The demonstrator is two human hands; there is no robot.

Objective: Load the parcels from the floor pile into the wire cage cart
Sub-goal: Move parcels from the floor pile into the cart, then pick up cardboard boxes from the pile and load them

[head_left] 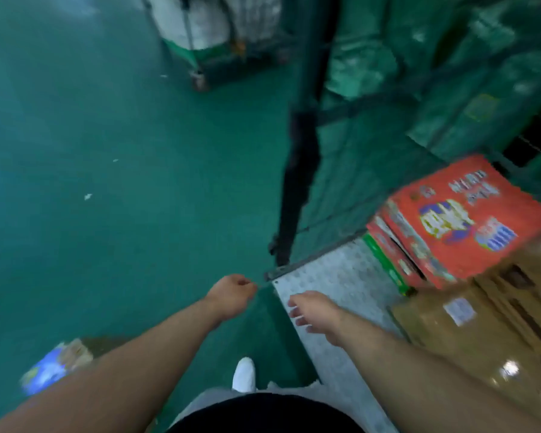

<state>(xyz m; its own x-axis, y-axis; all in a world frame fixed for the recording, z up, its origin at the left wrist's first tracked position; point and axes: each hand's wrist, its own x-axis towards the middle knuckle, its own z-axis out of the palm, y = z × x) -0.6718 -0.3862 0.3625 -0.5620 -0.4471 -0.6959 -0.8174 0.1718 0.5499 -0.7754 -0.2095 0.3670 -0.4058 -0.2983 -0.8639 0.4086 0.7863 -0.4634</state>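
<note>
Loading stands partway, to judge from how things lie. Nearest, beside the left forearm, a blue-printed parcel (52,368) lies on the green floor (107,182), outside the cart and yet to be lifted; blur hides whether more of the pile lies around it. A white shoe (243,373) points toward the cart. Both arms reach forward. The left hand (231,296) is curled into a loose fist just off the corner of the cart deck (341,276); a thin streak runs from its fingers to that corner, and whether it pinches anything cannot be told. The right hand (314,312) hangs above the deck's near edge, fingers slack and apart, grasping nothing. Farther in, a cardboard box (481,323) and a red carton (463,217) sit loaded on the deck, the carton tilted. Bare tread plate remains in front of them. Behind rises the mesh wall (341,182). A second cart (206,42) stands well apart.
</note>
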